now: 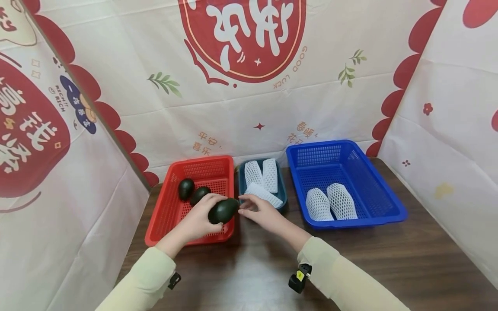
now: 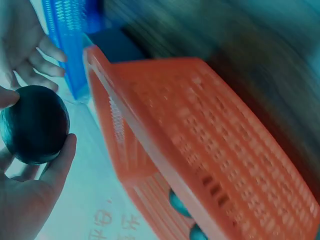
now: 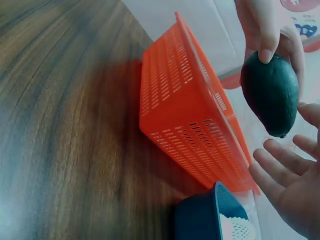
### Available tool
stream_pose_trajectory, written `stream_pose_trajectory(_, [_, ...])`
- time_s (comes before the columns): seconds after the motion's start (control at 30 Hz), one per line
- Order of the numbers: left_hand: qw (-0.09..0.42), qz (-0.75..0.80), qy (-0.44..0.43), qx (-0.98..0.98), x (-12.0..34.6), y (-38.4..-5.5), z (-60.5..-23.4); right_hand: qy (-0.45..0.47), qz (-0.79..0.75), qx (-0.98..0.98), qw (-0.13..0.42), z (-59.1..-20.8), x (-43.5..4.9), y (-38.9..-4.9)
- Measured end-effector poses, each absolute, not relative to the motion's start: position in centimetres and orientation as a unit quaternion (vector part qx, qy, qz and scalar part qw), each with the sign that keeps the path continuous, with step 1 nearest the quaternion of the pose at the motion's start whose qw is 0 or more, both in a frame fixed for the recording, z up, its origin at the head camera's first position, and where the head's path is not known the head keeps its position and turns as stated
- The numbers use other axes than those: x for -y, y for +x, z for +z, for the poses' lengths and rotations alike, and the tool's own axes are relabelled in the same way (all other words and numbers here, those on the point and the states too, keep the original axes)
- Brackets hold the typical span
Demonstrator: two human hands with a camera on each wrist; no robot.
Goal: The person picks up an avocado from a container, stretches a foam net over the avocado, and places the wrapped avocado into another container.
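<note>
My left hand [image 1: 201, 218] grips a dark green avocado [image 1: 223, 211] over the right side of the red basket [image 1: 157, 216]. Beside the avocado's tip is my right hand [image 1: 261, 211], fingers spread and slightly bent. In the right wrist view its fingertips [image 3: 270, 150] come close to the avocado [image 3: 272, 95]; whether the thumb touches it I cannot tell. Two more avocados, one to the left [image 1: 186, 189] and one partly behind my left hand [image 1: 200, 195], lie in the red basket.
A small dark teal basket [image 1: 283, 190] in the middle holds white foam net sleeves [image 1: 253, 173]. To the right, a blue basket [image 1: 373, 190] contains two net-wrapped fruits [image 1: 341, 202]. All stand on a brown wooden table [image 1: 264, 268] before a printed cloth backdrop [image 1: 233, 108].
</note>
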State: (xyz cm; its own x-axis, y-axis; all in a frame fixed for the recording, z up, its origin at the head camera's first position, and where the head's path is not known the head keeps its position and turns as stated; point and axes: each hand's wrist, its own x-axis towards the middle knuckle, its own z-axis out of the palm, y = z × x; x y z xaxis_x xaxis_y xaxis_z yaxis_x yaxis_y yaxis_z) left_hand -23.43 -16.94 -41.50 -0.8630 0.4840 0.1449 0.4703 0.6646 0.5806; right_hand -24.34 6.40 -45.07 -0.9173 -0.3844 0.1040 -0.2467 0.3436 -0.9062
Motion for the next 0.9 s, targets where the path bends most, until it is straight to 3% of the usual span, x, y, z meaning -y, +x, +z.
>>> stream_pose_trajectory(0.37, [0.033,0.468,0.209,-0.858,14.1,-21.3,-43.6,-0.195,-0.671,-0.708,0.106,-47.8,-9.8,-23.4])
stream_pose_trajectory(0.57, [0.049,0.573,0.178,-0.798,12.8,-20.8,-45.2,-0.190,-0.675,-0.707,0.096,-48.4,-11.4,-22.8])
stream_pose_trajectory(0.9, [0.010,0.584,0.131,-0.801,9.1,-19.6,-45.2,-0.118,-0.685,-0.718,0.049,-49.0,-13.5,-21.8])
